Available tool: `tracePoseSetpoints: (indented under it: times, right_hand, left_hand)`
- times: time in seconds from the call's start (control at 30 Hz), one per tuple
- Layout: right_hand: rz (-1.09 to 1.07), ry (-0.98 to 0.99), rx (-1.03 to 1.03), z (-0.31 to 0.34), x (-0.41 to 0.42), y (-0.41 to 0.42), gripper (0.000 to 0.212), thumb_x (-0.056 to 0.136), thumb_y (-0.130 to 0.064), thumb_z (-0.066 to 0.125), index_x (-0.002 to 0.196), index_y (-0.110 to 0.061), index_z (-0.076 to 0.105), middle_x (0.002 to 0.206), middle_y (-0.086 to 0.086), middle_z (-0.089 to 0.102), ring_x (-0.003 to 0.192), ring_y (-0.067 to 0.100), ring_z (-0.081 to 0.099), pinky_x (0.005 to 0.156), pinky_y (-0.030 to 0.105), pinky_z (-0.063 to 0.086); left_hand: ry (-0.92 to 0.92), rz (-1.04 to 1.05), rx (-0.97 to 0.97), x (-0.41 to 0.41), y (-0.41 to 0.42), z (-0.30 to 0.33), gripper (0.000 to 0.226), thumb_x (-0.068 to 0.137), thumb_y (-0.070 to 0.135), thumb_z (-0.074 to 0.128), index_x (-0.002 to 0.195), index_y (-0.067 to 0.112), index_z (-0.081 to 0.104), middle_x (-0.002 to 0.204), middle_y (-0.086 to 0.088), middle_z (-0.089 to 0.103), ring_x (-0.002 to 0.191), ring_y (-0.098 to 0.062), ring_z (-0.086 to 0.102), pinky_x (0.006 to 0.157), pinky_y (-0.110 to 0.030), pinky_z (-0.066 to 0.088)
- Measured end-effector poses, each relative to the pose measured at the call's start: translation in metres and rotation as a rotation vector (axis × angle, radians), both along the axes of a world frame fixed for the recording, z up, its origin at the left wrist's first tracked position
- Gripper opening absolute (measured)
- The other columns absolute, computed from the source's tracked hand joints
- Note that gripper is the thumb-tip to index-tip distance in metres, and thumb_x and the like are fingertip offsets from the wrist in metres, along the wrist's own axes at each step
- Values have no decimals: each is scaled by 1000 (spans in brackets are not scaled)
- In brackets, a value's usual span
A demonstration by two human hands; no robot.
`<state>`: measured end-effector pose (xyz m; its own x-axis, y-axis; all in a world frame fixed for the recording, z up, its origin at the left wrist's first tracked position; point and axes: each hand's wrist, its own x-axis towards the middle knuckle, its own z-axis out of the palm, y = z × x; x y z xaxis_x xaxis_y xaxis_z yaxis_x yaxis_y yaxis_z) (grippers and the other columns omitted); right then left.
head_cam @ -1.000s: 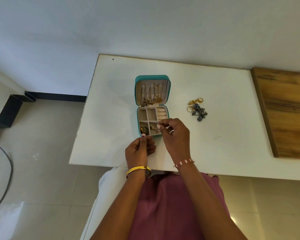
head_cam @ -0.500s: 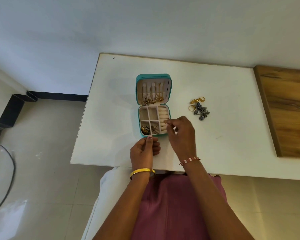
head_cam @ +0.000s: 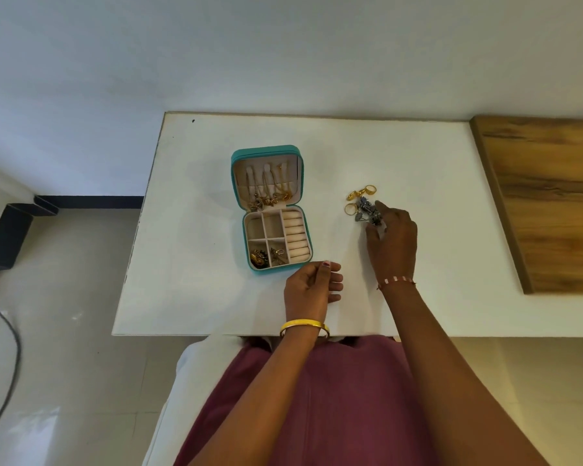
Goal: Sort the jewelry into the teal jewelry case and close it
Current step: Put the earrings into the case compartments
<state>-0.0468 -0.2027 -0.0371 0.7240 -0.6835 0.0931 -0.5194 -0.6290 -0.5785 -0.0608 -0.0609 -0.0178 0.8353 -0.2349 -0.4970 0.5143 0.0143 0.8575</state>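
- A white counter (head_cam: 216, 297) stands against a pale wall, with a wooden board (head_cam: 546, 203) lying on its right part and a tiled floor below.
- One teal jewelry case (head_cam: 273, 210) lies open toward the left of the counter, its lid folded back flat away from the person.
- The lid (head_cam: 266, 178) holds several gold chains (head_cam: 270, 193) hung on its hooks; the exact number cannot be told.
- The base has four small square compartments and one row of ring rolls (head_cam: 295, 234). The two near compartments hold small gold pieces (head_cam: 270, 256); the two far ones and the ring rolls look empty.
- Well to the right of the case, loose on the counter, lie three gold rings (head_cam: 359, 198) and one tangled cluster of silver-grey pieces (head_cam: 367, 211).
- The right hand (head_cam: 392, 240) reaches to this cluster, its fingers curled around the near edge of the silver pieces; whether it has a firm hold cannot be told.
- The left hand (head_cam: 312, 285) rests on the counter just beside the case's near right corner, fingers loosely curled, holding nothing.
- Judged progress: roughly half done. Chains and some small pieces are stored; the rings and silver cluster remain, then the case must be shut.
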Motion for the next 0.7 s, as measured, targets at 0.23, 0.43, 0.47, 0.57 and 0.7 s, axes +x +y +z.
tracePoseSetpoints:
  times: [0.23, 0.43, 0.47, 0.57, 0.7]
  right_hand:
    - [54, 20, -18, -2, -5, 12, 33, 86, 2, 53, 119, -1, 58, 110, 24, 56, 102, 39, 47, 80, 34, 39]
    - [178, 62, -4, 1, -34, 47, 34, 85, 3, 53, 119, -1, 58, 107, 21, 58, 97, 35, 48, 77, 25, 31]
    - [199, 74, 8, 3, -38, 52, 34, 84, 3, 54, 118, -1, 58, 106, 21, 57, 96, 35, 49, 77, 25, 31]
    - [261, 107, 65, 6, -49, 66, 36, 83, 3, 56, 118, -3, 59, 105, 19, 56, 97, 32, 49, 78, 22, 31]
    - [288, 106, 146, 9, -55, 73, 34, 80, -5, 64, 114, -7, 63, 101, 15, 55, 95, 27, 51, 79, 22, 35]
  left_hand:
    - [85, 13, 3, -9, 16, -2, 25, 93, 13, 45, 76, 12, 64, 68, -8, 62, 51, -7, 61, 52, -20, 54]
    - [81, 3, -4, -14, 25, -3, 26, 93, 11, 44, 77, 11, 63, 68, -9, 62, 49, -7, 61, 51, -20, 54]
    - [70, 3, 1, -14, 28, -4, 25, 93, 10, 44, 77, 10, 63, 68, -9, 62, 49, -7, 61, 50, -20, 54]
    - [36, 2, 29, -14, 33, -5, 24, 93, 10, 44, 78, 10, 63, 68, -10, 62, 48, -7, 61, 50, -20, 54]
    - [9, 0, 72, -15, 33, -7, 25, 92, 9, 45, 75, 14, 63, 67, -9, 62, 48, -8, 60, 49, -21, 54]
